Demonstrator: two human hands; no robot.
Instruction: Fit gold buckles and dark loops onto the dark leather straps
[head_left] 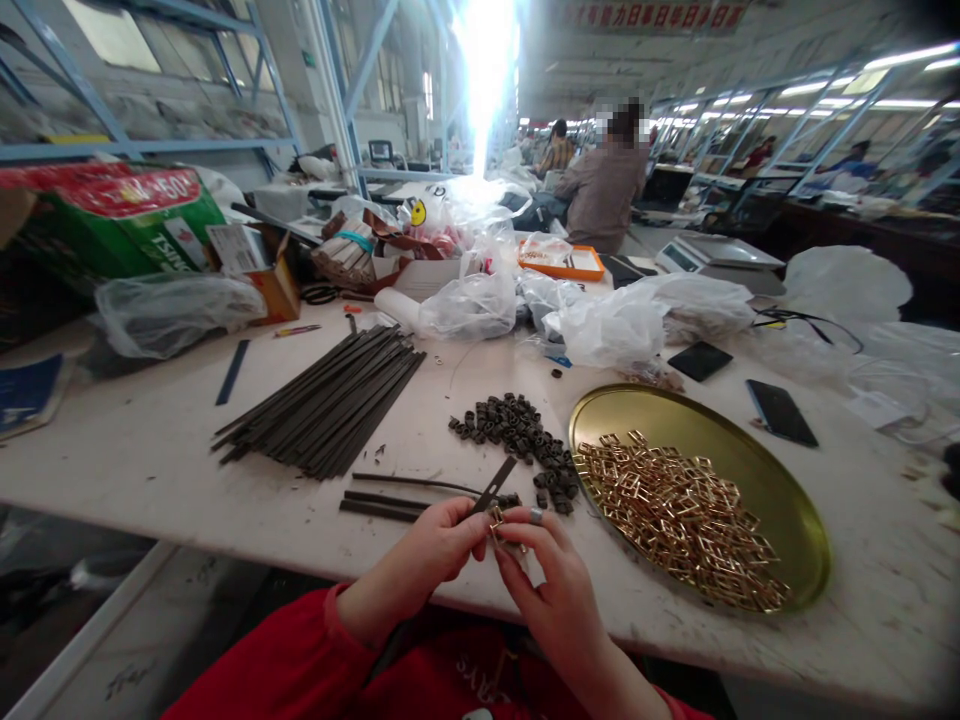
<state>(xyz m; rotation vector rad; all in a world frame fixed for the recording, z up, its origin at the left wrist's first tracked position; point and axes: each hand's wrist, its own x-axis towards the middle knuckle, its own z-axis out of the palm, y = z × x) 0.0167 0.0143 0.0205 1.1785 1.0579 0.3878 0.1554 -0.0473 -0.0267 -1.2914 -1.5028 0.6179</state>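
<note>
Both hands closed at the near table edge: left hand (pixel 442 548) pinching a slotted dark strap (pixel 496 482), right hand (pixel 553 568) with fingertips on a gold buckle (pixel 496 516).
Strap angles up past the left thumb; buckle sits between the two hands, can't tell if the strap is through it. Right finger wears a grey band (pixel 535 516). Just beyond: a few loose strips (pixel 382 505) on the pale tabletop (pixel 135 440). Pile of dark loops (pixel 510 425) ahead; round gold tray (pixel 810 550) to its right, heaped with gold buckles (pixel 682 515). Fanned stack of dark strips (pixel 330 405) to the left. Phone (pixel 781 412) right of the tray. Farther: clear plastic bags (pixel 615 325), orange box (pixel 587 272), scale (pixel 720 252); seated co-worker (pixel 606 195) behind.
</note>
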